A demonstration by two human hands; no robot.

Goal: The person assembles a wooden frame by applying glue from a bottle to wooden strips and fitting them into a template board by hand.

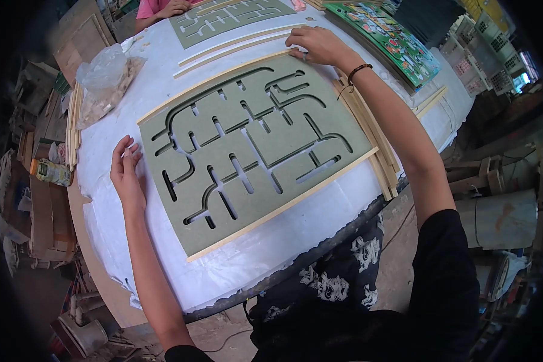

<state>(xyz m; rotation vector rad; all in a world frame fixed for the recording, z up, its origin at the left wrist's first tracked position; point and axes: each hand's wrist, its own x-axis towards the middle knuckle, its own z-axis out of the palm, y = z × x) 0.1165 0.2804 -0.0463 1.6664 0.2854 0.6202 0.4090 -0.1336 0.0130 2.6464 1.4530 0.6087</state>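
Note:
A grey-green board (pixel 295 136) with several curved and branching slots cut through it lies flat in front of me. A thin wooden strip (pixel 217 77) runs along its far edge, and another wooden strip (pixel 283 205) along its near edge. My right hand (pixel 321 47) is at the far right corner, its curled fingers closed on the end of the far strip; the fingertips are partly hidden. Beside the board's left edge, my left hand (pixel 128 175) holds nothing, with its fingers loosely bent and apart.
White sheeting (pixel 301 226) covers the table. Loose wooden strips (pixel 374 148) lie along the board's right side. A plastic bag (pixel 105 78) is at the left, and a stack of colourful printed boards (pixel 386 42) at the far right. Opposite, a person's hand (pixel 174 8) is by another slotted board (pixel 223 23).

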